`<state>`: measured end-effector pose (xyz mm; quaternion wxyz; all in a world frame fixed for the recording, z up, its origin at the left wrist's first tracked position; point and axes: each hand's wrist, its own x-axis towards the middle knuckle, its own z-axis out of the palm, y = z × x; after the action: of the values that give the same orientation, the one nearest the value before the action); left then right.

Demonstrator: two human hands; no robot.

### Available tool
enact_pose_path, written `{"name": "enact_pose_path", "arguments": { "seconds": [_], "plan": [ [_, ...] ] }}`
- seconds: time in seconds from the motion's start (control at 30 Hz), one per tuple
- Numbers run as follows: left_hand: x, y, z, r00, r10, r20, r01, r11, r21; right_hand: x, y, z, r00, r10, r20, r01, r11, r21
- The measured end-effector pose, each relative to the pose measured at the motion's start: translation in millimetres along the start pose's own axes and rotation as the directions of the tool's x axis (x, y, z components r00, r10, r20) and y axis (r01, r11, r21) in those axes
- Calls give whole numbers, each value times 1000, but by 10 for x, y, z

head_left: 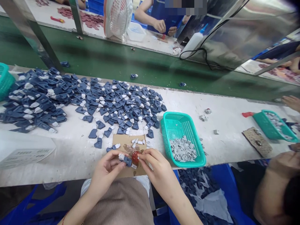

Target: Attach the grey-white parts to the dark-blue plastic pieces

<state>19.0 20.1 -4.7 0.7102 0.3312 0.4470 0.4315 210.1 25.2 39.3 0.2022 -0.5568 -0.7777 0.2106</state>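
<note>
My left hand (109, 165) is closed on a dark blue plastic part (127, 161) with a whitish end. Just to its right, my right hand (156, 162) pinches a small pale piece (138, 156), mostly covered by the fingertips. Those fingertips are at the edge of a round red dish (135, 157) of what looks like wet reddish liquid. The dish sits on a stained piece of cardboard (118, 139). Several small grey-white plastic pieces (138, 142) lie on the cardboard, and one more (134, 167) lies below the dish.
A large heap of blue parts (117, 103) spreads across the table's left and back. Right of the cardboard stands a green basket (201, 153) of small grey pieces. A white container (23, 150) is at left. A co-worker's arm (269, 184) reaches in from the right, near another green basket (264, 126).
</note>
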Motion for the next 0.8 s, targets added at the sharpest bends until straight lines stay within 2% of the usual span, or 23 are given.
{"name": "enact_pose_path", "arguments": {
  "seconds": [0.13, 0.23, 0.3, 0.37, 0.47, 0.53, 0.63, 0.8],
  "plan": [
    [14, 48, 41, 1000, -14, 21, 14, 1000, -10, -7, -7, -7, 999, 41, -12, -40, 998, 53],
    [29, 80, 76, 999, -15, 31, 16, 1000, -17, 6, -28, -59, 987, 163, -8, -156, 959, 237],
    [41, 96, 103, 999, -18, 39, 19, 999, -26, 25, -39, -115, 953, 302, 27, -284, 859, 426],
    [56, 105, 136, 999, -14, 46, 16, 999, -33, 46, -48, -176, 901, 422, 100, -392, 695, 602],
    [78, 115, 194, 999, 14, 48, -12, 999, -40, 73, -76, -248, 847, 495, 196, -457, 488, 743],
    [88, 134, 236, 998, 22, 58, -20, 999, -47, 88, -112, -280, 837, 502, 218, -459, 427, 779],
    [90, 187, 294, 997, 12, 75, -7, 998, -61, 108, -173, -308, 848, 479, 227, -441, 399, 804],
    [72, 237, 344, 999, -7, 36, 11, 996, -90, 120, -224, -310, 874, 443, 198, -412, 462, 785]
  ]
}}
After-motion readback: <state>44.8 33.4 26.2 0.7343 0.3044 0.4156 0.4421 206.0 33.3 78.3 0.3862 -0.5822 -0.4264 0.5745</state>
